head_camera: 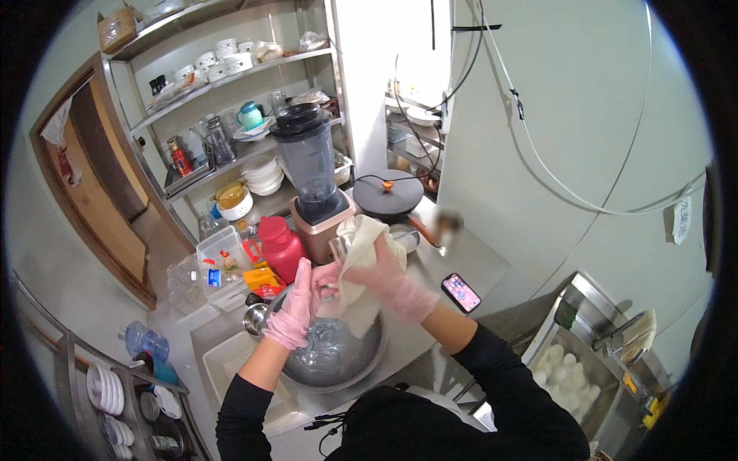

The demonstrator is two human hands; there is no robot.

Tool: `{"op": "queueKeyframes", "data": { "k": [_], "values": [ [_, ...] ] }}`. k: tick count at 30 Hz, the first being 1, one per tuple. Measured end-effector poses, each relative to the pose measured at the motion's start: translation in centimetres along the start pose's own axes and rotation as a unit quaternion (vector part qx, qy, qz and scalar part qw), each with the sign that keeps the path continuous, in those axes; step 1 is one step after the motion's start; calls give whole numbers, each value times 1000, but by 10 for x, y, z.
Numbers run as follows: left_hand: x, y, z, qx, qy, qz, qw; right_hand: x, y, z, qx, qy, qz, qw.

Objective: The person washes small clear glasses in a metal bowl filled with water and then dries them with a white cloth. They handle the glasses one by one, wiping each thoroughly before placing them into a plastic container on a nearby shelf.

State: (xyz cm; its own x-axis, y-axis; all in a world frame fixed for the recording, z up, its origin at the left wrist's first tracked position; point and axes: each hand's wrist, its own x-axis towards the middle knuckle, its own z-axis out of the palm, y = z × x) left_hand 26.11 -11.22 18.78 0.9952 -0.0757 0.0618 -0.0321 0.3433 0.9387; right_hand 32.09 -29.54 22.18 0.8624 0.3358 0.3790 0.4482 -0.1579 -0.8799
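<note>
Both hands wear thin pink gloves and are raised over a large metal basin (369, 351). My left hand (301, 302) holds a transparent drinking glass (339, 249) with its fingertips, and the glass is partly covered by a cream cloth (356, 311). My right hand (398, 285), somewhat blurred, grips that cloth against the glass, and part of the cloth hangs down over the basin. Inside the basin lie several transparent glasses (323, 348), whose outlines are hard to separate.
Behind the basin stand a red thermos jug (282, 248), a blender (311, 167) and a lidded pan (387, 196). A smartphone (461, 292) lies on the steel table, right of the basin. A white tray (228, 360) sits left; a sink (599, 357) holds several white rounded objects.
</note>
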Motion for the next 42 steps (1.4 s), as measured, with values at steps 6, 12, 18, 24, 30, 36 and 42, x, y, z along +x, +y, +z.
{"op": "queueKeyframes", "data": {
  "k": [6, 12, 18, 24, 30, 36, 42],
  "values": [
    [23, -104, -112, -80, 168, -139, 973, 0, -22, -6, 489, -264, 142, 819],
    [14, -105, -88, -322, 56, -44, 944, -3, -19, -3, 554, -326, 190, 742],
    [7, -29, -27, -343, 83, 73, 933, 10, 25, 26, 425, -317, 177, 829],
    [-9, -4, 35, -285, 199, 129, 929, -7, 17, 53, 379, -241, 90, 889],
    [-12, -24, 26, -139, 314, 153, 927, -22, 0, 60, 239, -206, 19, 949],
    [-23, -3, 31, -146, 218, 120, 957, -26, -18, 48, 326, -233, 30, 916],
    [-19, 23, 12, -342, 123, 52, 930, -23, -29, 41, 292, -260, -45, 919]
  ]
}}
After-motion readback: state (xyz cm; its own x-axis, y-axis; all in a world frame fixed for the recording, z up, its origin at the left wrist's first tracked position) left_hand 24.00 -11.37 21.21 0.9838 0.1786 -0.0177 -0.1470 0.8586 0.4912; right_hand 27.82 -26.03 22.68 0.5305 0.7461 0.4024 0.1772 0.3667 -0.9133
